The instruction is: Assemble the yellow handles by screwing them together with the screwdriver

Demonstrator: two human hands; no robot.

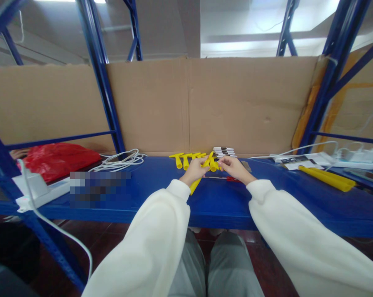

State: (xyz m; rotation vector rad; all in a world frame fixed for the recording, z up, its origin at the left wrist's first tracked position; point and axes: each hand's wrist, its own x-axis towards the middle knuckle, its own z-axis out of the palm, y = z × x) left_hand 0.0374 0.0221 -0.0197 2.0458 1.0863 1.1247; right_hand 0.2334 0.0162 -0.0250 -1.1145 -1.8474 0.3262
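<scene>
My left hand is closed around a yellow T-shaped plastic piece, which tilts with its lower end toward me. Close by on the right, my right hand has its fingers curled in a pinch; whatever they hold, if anything, is too small to make out. Behind the hands, several similar yellow T-shaped pieces stand in a row along the cardboard. A stack of small white-and-black packets lies just beyond my right hand. Under the hands, a thin tool with a red handle rests on the blue shelf.
Cardboard backs the shelf between blue metal posts. On the left are a red plastic bag, coiled white cable and a white power strip. On the right lie a long yellow piece and white cables.
</scene>
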